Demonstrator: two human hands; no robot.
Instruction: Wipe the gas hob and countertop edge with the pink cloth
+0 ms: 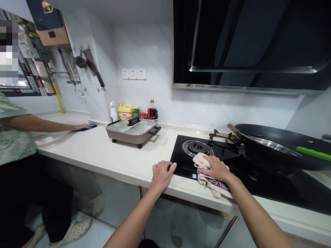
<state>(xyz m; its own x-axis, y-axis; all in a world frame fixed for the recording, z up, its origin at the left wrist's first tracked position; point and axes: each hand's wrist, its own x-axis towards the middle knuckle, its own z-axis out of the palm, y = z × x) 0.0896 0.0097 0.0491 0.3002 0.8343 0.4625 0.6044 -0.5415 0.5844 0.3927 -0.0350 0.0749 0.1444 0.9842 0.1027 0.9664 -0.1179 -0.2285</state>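
Note:
My right hand [215, 168] grips a bunched white and purple towel [210, 182] and presses it on the front of the black glass gas stove [184, 165]. Part of the towel hangs toward the counter's front edge. My left hand [163, 174] rests on the white countertop [124, 158] beside the stove's left front corner, thumb apart from the fingers and nothing in it. Just behind the towel lies the left burner [198, 148], without a pan support on it. A black pan support [224, 140] sits farther right, beside a large wok [274, 151].
A lidded electric pan [131, 132] stands left on the counter, with bottles [152, 111] and a yellow jug [125, 112] behind it. At far left another person's hand [82, 127] holds a blue cloth [89, 127]. The range hood [248, 41] overhangs the stove. A cleaver [93, 65] hangs on the wall.

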